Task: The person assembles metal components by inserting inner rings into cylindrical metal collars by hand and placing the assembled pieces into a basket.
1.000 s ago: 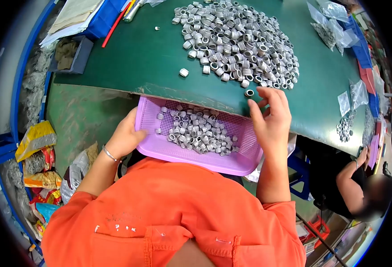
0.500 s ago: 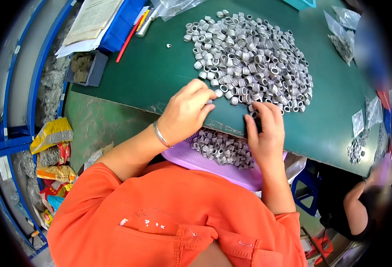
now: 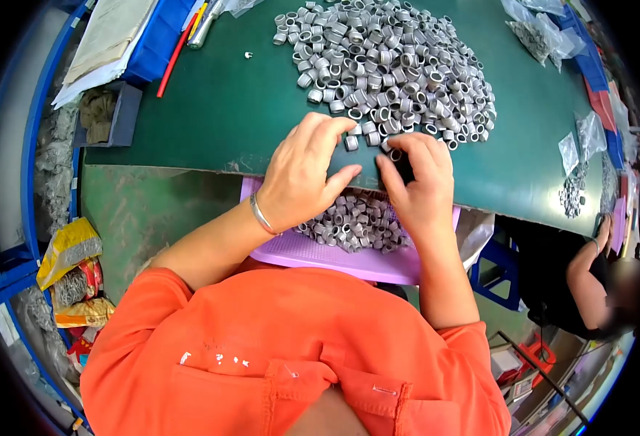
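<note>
A: Where do we find our metal rings in the head view?
B: We have them in a big pile (image 3: 392, 73) on the green table (image 3: 218, 109), and more of them (image 3: 355, 224) lie in the purple basket (image 3: 302, 260) at the near edge, partly under the tabletop.
A: And our left hand (image 3: 298, 171)?
B: It reaches over the table's near edge, thumb and fingers apart. One loose ring (image 3: 352, 143) stands between them, just beside the fingertips, at the near side of the pile.
A: What about our right hand (image 3: 423, 182)?
B: Its thumb and fingers curl close around a small ring (image 3: 395, 155) at the pile's near edge. We cannot tell whether they are clamped on it.
A: What else do we have around us?
B: At the far left, a red stick (image 3: 175, 64) lies beside a blue bin (image 3: 149, 58), with a small grey box (image 3: 124, 118) nearer us. On the right, another person's arm (image 3: 586, 291) reaches to the table.
</note>
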A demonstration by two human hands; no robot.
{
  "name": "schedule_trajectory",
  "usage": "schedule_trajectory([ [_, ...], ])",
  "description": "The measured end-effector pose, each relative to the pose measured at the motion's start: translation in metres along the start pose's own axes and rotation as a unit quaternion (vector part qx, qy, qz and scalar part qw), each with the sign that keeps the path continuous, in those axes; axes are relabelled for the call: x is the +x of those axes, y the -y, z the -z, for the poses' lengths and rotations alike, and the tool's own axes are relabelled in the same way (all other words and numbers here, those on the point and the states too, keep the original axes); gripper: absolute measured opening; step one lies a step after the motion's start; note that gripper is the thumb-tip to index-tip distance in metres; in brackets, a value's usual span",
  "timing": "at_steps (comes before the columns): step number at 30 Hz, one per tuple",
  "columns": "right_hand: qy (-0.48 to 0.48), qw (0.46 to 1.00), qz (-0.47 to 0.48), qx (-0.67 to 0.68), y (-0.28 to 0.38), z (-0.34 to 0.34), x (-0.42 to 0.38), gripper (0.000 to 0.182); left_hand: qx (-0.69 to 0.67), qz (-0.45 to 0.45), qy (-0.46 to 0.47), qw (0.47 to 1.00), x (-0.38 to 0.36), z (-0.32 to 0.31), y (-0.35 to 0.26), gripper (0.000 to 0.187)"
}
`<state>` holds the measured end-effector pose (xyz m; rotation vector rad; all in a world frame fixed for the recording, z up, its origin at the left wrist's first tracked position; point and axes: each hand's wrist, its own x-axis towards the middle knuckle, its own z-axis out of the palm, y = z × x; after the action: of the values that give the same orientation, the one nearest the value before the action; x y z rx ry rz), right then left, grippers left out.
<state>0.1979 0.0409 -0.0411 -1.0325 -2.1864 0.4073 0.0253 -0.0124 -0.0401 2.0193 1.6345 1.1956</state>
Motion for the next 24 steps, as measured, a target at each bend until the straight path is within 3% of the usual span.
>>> schedule_trajectory([
  [4,-0.024,1.0,-0.007,-0.017,0.002,0.0,0.005,0.021,-0.032,0.002,-0.014,0.999,-0.002,0.003,0.003,0.047],
  [9,-0.077,0.99,-0.057,0.099,0.016,0.002,0.001,0.022,-0.098,0.012,-0.059,0.993,-0.005,0.0,0.004,0.038],
  [11,-0.079,0.896,-0.179,0.399,0.025,0.004,-0.004,0.017,-0.137,0.033,-0.048,0.989,-0.004,0.002,-0.001,0.036],
  [12,-0.078,0.894,-0.184,0.401,0.027,0.008,-0.007,0.017,-0.177,0.052,-0.038,0.982,-0.004,0.003,-0.005,0.033],
  [14,0.009,0.731,-0.297,0.615,0.027,0.015,-0.013,0.017,-0.203,0.067,-0.025,0.977,-0.004,0.005,-0.014,0.027],
  [15,0.007,0.682,-0.329,0.653,0.027,0.014,-0.016,0.018,-0.214,0.045,-0.007,0.976,-0.004,0.004,-0.016,0.024],
  [16,0.005,0.679,-0.334,0.653,0.024,0.015,-0.018,0.018,-0.225,0.024,0.01,0.974,-0.004,0.004,-0.018,0.022],
  [18,0.034,0.595,-0.359,0.718,0.016,0.016,-0.021,0.016,-0.228,0.023,0.02,0.973,-0.004,0.001,-0.019,0.019],
  [24,0.053,0.575,-0.357,0.734,0.013,0.011,-0.028,0.015,-0.238,0.035,0.026,0.97,-0.004,-0.003,-0.016,0.017],
])
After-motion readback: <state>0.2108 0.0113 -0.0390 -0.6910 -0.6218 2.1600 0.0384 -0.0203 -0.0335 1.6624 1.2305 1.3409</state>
